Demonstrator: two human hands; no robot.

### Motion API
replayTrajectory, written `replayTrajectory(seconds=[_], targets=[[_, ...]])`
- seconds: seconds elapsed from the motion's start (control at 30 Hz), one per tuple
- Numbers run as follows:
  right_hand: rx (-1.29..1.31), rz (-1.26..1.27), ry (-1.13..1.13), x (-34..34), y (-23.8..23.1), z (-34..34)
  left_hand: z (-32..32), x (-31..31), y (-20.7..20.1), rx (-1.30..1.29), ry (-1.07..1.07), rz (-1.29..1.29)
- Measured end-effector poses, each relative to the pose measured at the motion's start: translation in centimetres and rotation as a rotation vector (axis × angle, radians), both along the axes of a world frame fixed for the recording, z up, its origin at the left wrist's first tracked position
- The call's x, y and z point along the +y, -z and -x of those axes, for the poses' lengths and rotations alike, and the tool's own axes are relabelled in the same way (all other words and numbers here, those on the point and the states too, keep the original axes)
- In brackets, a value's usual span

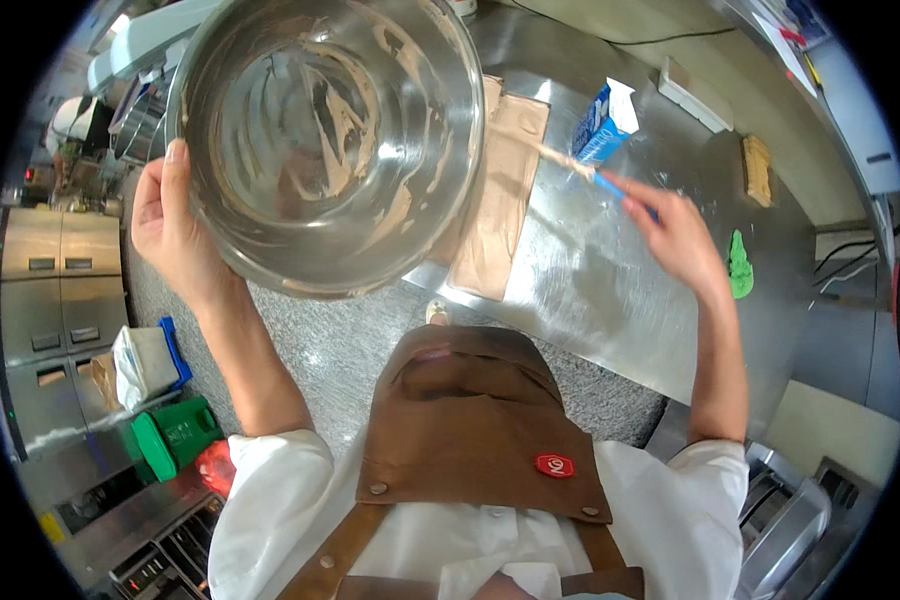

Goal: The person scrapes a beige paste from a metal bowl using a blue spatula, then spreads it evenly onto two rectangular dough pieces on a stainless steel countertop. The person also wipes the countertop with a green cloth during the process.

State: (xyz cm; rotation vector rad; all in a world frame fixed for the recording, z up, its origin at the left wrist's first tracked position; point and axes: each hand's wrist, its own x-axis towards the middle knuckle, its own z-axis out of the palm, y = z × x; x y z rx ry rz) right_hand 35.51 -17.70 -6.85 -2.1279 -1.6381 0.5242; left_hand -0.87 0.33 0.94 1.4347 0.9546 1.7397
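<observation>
My left hand (170,215) grips the rim of a large steel mixing bowl (300,215), with the thumb over the edge. The bowl is raised and tilted so its inside faces me, and streaks of light brown cream cling to its wall and bottom. My right hand (675,235) is closed round the blue handle of a spatula (610,183), whose far end is smeared with the same cream. That end lies over a flat rectangular layer of light brown cream (500,220) on the steel table. The bowl hides part of this layer.
On the steel worktable (610,300), an opened blue and white carton (600,125) stands beyond the spatula. A white box (695,95), a yellow sponge-like block (757,170) and a green cloth (739,265) lie farther right. A green bin (175,435) is at the lower left.
</observation>
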Motion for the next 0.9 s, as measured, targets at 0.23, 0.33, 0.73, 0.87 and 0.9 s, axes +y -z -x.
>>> replayTrajectory(seconds=[0.23,0.33,0.73,0.87,0.9], targets=[[-0.181,-0.003,0.036,4.6,-3.5,0.6,1.0,-0.6,0.0,0.072,0.049,0.032],[-0.26,0.009,0.045,4.5,-4.0,2.3,0.2,-1.2,-0.2,0.106,0.06,-0.016],[-0.381,0.083,0.009,1.5,-1.4,6.8,-3.2,-2.4,2.3,0.036,-0.09,-0.052],[-0.259,0.069,0.051,-0.6,0.8,6.4,-2.6,-1.9,2.8,-0.021,-0.142,-0.012],[-0.219,0.053,0.069,-0.7,1.4,6.0,-2.3,-1.6,2.8,-0.041,-0.151,0.0]])
